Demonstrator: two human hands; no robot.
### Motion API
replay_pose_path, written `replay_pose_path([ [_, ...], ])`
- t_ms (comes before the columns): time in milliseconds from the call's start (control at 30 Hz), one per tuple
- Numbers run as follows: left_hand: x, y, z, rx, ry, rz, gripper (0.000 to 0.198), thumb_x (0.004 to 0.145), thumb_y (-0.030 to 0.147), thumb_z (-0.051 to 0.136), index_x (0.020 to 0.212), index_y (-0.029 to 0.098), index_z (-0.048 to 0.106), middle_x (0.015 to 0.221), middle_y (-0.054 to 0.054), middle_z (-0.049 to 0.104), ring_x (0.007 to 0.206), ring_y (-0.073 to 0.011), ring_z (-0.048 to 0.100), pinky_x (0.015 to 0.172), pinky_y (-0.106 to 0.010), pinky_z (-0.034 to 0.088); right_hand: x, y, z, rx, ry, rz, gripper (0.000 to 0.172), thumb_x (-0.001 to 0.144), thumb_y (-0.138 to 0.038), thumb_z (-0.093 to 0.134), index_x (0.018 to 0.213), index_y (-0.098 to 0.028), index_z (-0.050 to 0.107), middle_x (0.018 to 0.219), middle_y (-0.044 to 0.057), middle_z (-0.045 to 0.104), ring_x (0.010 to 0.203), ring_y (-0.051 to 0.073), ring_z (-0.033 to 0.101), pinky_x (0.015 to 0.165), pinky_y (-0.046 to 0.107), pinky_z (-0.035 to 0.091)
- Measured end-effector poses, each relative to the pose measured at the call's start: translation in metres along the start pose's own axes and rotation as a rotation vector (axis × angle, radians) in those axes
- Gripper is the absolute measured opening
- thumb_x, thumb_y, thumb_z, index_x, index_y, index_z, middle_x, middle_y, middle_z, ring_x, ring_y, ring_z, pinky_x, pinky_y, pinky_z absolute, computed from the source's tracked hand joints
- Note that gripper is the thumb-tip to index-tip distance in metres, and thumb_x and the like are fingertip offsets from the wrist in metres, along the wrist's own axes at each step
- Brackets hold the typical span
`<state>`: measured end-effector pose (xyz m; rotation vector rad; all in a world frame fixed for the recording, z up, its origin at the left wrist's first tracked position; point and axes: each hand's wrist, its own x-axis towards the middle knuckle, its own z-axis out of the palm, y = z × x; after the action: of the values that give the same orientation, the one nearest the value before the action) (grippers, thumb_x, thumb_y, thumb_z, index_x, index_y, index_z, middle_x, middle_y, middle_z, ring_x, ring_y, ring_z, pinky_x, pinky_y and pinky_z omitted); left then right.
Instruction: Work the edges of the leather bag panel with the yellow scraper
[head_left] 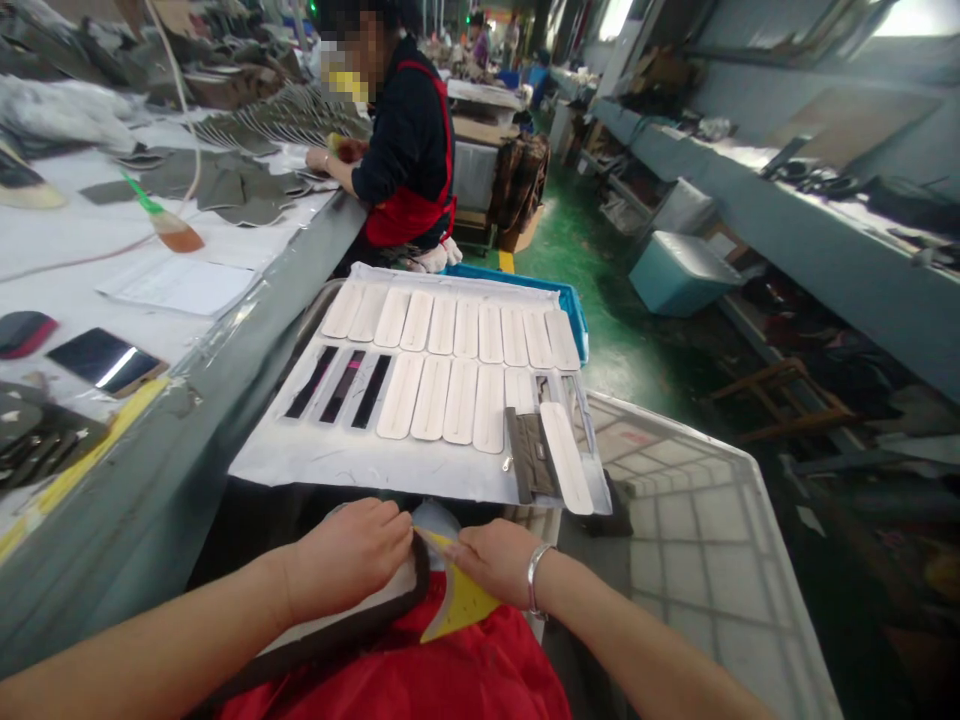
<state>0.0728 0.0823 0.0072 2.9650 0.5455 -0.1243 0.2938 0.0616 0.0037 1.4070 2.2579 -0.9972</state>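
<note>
Fingers of the left hand curl shut over a pale, dark-edged shoe piece. The right hand pinches its yellow-lined tip between both hands, above the red apron.

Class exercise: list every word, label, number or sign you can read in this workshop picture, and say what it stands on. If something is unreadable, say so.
No text can be read here.
Paper sheet on the workbench: any print is too faint to read.
White crate lid: a reddish mark near its corner, too blurred to read.
Yellow piece between left hand and right hand: no lettering visible.
</note>
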Motion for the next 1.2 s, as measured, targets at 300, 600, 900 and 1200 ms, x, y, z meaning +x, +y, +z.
replay_pose_path([
  [300, 0.015, 0.003, -0.013, 0.211, -0.021, 0.285, 0.011, 0.079, 0.017, 0.05, 0.078, 0.014, 0.061, 0.075, -0.01, 0.059, 0.07, -0.021, 0.051, 0.055, -0.033, 0.037, -0.006, 0.004, 0.004, 0.074, 0.008, -0.044, 0.056, 0.09, -0.05, 0.015, 0.092, -0.015, 0.06, 0.084, 0.011, 0.066, 0.078, 0.024, 0.062, 0.061, 0.029, 0.039],
  [600, 0.02, 0.001, -0.015, 0.231, -0.063, 0.338, 0.012, 0.077, 0.015, 0.05, 0.077, 0.012, 0.062, 0.077, -0.011, 0.061, 0.067, -0.021, 0.053, 0.053, -0.032, 0.039, -0.004, 0.008, 0.002, 0.093, 0.002, -0.076, 0.056, 0.088, -0.051, 0.018, 0.085, -0.016, 0.061, 0.081, 0.01, 0.066, 0.073, 0.022, 0.06, 0.057, 0.029, 0.037],
  [900, 0.03, 0.01, -0.018, 0.258, -0.15, 0.319, 0.013, 0.077, 0.015, 0.05, 0.071, 0.012, 0.061, 0.066, -0.01, 0.059, 0.057, -0.0219, 0.052, 0.041, -0.03, 0.036, 0.001, 0.012, -0.003, 0.063, -0.037, -0.126, 0.055, 0.089, -0.048, 0.019, 0.087, -0.015, 0.063, 0.084, 0.012, 0.067, 0.076, 0.023, 0.061, 0.06, 0.029, 0.039],
  [1200, 0.013, -0.001, 0.001, 0.124, -0.027, 0.223, 0.017, 0.081, 0.013, 0.043, 0.087, 0.012, 0.058, 0.083, -0.012, 0.06, 0.072, -0.0197, 0.054, 0.062, -0.032, 0.046, 0.006, 0.011, 0.0, 0.012, 0.008, -0.133, 0.055, 0.089, -0.049, 0.018, 0.088, -0.016, 0.061, 0.085, 0.013, 0.067, 0.078, 0.025, 0.062, 0.063, 0.032, 0.042],
])
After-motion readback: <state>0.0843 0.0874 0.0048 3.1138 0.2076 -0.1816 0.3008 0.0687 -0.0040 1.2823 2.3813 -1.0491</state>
